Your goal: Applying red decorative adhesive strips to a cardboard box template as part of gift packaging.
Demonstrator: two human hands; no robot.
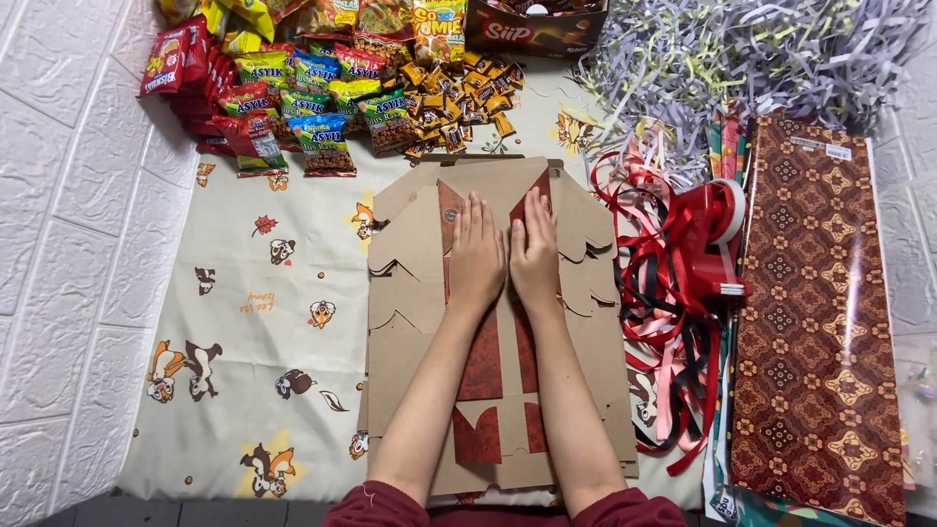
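Left hand (pixel 475 256): mine, flat with fingers straight, pressing the cardboard box blank (pixel 410 293).
Right hand (pixel 534 256): flat beside it, gripping nothing.
Blank: under both palms, on the cartoon-print cloth (pixel 254 322).
Snack packets (pixel 293 93): red, green, top left.
Ribbon roll (pixel 717 229): red, right.

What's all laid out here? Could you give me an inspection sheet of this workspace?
Surface: cloth with cartoon animals, spread between white embossed panels.
Job's things: flat brown cardboard box blank with red patterned sections, lying unfolded on the cloth.
Clutter: snack packets and wrapped candies at the top; shredded grey paper; tangled red and black ribbons; roll of red ribbon; brown batik-pattern wrapping paper at the right.
Hands: left hand and right hand side by side, palms pressed flat on the cardboard.
Cables: nothing seen.
Surroundings: white embossed wall panels; no other person seen.
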